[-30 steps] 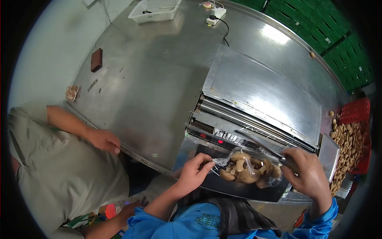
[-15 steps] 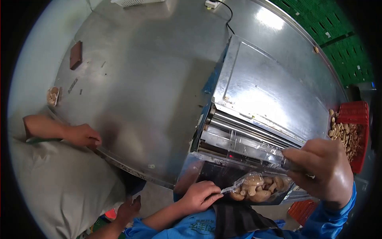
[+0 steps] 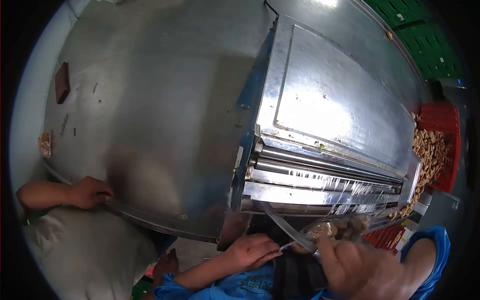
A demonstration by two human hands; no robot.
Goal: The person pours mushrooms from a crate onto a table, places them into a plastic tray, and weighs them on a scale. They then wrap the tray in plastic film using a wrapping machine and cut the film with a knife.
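Note:
My left hand (image 3: 254, 251) is closed, pinching the twisted end of a clear plastic film wrap at the front of the wrapping machine. Inside the film lies a bundle of brown mushrooms (image 3: 327, 230), partly hidden behind my right hand. My right hand (image 3: 352, 262), somewhat blurred, is closed around a knife; its long narrow blade (image 3: 282, 223) slants up and left, crossing in front of the bundle's left end toward the machine's front edge. Just beyond are the metal rollers (image 3: 320, 164) and strips of clear film (image 3: 350, 192) on the wrapping machine (image 3: 340, 75).
A red basket (image 3: 452, 150) spills many mushrooms (image 3: 427, 150) at the right. Green crates (image 3: 425, 45) stand behind. At the left, another person's hand (image 3: 92, 192) rests at the steel table's (image 3: 150, 90) edge, near a brown block (image 3: 62, 82) and a small mushroom pack (image 3: 45, 144).
My right hand has moved down and left from the film by the rollers, and the knife blade now shows plainly. My left hand keeps its pinch. The camera view has shifted.

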